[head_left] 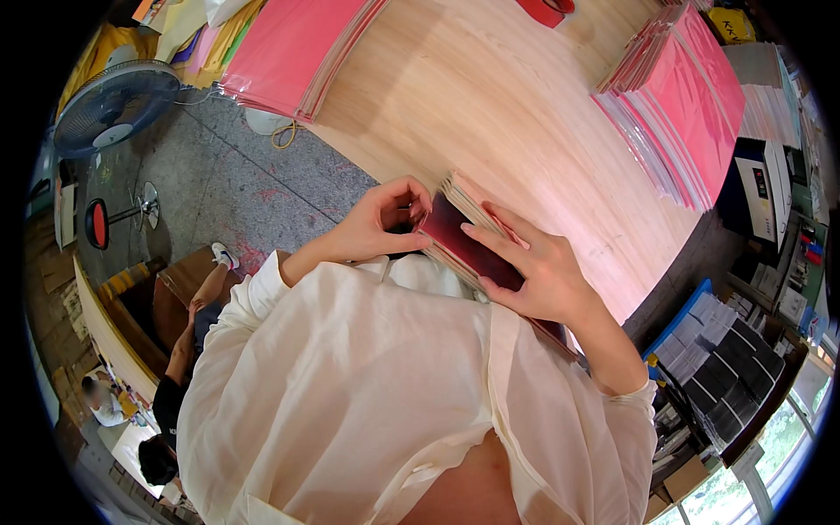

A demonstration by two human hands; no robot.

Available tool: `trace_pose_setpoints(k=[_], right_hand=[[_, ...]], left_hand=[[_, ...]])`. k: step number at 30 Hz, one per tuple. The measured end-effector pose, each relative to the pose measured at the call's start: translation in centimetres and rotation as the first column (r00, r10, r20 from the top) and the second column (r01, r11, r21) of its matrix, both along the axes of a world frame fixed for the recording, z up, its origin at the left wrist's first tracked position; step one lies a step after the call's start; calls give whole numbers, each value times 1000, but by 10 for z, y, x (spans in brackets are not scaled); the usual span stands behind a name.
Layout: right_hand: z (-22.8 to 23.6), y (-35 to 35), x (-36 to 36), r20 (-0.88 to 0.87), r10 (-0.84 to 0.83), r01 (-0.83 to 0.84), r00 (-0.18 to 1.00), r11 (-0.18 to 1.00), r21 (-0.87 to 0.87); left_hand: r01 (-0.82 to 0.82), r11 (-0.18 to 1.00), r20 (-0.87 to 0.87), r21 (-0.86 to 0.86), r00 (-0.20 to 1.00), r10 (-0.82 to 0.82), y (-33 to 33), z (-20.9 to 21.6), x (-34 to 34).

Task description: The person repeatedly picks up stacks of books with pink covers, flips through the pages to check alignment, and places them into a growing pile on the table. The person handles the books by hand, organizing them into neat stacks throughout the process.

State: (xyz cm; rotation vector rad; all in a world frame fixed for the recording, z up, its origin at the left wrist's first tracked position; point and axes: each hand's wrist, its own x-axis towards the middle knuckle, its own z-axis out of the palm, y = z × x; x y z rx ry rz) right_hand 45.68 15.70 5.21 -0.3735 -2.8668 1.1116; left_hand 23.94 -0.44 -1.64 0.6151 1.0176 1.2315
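Observation:
A stack of thin, flat pieces with a glossy dark red top (pixel 464 234) and pale layered edges sits at the table's near edge, against my shirt. My left hand (pixel 394 219) is at its left end, fingers curled and the thumb along the near corner. What lies between those fingertips is partly hidden. Across the stack rests my right hand (pixel 535 267), its thumb on the near side and the other fingers over the top and far side, holding it.
Pink-topped stacks in clear wrap stand on the wooden table (pixel 472 96), one far left (pixel 289 52) and one right (pixel 691 105). A red tape roll (pixel 547 10) lies at the far edge. A fan (pixel 114 105) stands left; another person (pixel 179 350) is lower left.

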Motion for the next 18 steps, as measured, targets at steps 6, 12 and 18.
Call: trace_pose_setpoints(k=[6,12,18], right_hand=[[-7,6,1,-90,29,-28,996,1000,13],[-9,16,1,-114,17,-14,993,1000,25],[-10,3,2,-112,11,-7,994,1000,28]], left_hand=[[-21,1000,16,10,1000,21,0,0,0],[-55,996,4,67,998,55,0,-5,2],[-79,992,19,100,997,78,-1,-10,2]])
